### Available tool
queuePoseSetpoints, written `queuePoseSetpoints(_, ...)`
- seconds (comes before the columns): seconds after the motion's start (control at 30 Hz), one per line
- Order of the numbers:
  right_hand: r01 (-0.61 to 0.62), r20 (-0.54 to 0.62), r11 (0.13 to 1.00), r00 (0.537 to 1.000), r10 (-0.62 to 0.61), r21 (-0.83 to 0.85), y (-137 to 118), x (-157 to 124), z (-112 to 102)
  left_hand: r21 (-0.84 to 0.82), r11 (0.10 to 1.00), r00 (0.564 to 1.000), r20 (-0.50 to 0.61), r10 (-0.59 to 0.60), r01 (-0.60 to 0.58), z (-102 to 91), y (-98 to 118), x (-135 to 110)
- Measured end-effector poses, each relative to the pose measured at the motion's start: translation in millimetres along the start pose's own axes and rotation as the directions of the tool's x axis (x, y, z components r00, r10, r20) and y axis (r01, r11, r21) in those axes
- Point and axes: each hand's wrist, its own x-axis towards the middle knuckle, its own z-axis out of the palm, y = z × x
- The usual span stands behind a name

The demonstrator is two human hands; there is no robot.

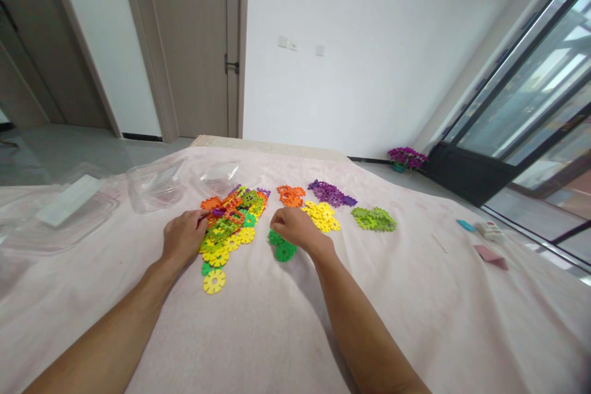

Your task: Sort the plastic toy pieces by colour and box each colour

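Left hand [184, 235]: fingers curled at the mixed pile [222, 231]; grip unclear.
Right hand [295, 226]: curled over green notched discs [285, 251]; grip unclear.
Yellow notched discs [325, 217]: just beyond; a sideways brush could mix colours.

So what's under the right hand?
Green discs peek out beneath the right hand. Whatever the hand itself covers, including anything it may hold, can't be seen.

Multicolored plastic pieces [231, 221], loosely heaped
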Motion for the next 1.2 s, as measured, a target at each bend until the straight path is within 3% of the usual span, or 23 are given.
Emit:
queuePoseSetpoints(0.23, -0.011, -0.034, 0.991, 0.999, 0.006, -0.134, -23.5, 5.7, 53.0, 0.003, 1.000, 1.000, 0.005, 0.003, -0.003, 1.3, -1.7, 0.7)
queuePoseSetpoints(0.4, -0.054, -0.114, 0.974, 0.993, 0.029, -0.220, -33.5, 7.0, 73.1, 0.018, 1.000, 1.000, 0.002, 0.003, -0.003, 1.3, -1.2, 0.8)
queuePoseSetpoints(0.7, -0.050, -0.203, 0.999, 0.978, 0.050, 0.002, -33.8, 10.8, 85.9, 0.018, 1.000, 1.000, 0.004, -0.003, 0.003, 1.6, -1.4, 0.7)
queuePoseSetpoints(0.8, -0.015, -0.192, 0.998, 0.981, 0.028, 0.066, -32.4, 11.6, 85.5, 0.009, 1.000, 1.000, 0.004, 0.002, -0.002, 1.8, -2.3, 0.8)
queuePoseSetpoints(0.93, -0.020, -0.277, 0.989, 0.959, 0.061, 0.146, -18.5, 16.1, 73.2, 0.002, 1.000, 1.000, 0.006, 0.008, -0.008, 1.4, -2.7, 0.6)
queuePoseSetpoints(1.07, -0.141, -0.335, 0.972, 0.921, 0.199, 0.191, 10.0, 21.6, 51.4, 0.006, 1.000, 1.000, 0.003, 0.011, -0.011, 1.3, -2.7, 0.6)
queuePoseSetpoints(1.2, -0.295, -0.406, 0.939, 0.847, 0.343, 0.177, 43.8, 22.1, 31.5, -0.006, 1.000, 1.000, 0.001, 0.013, -0.013, 2.3, -2.9, 0.7)
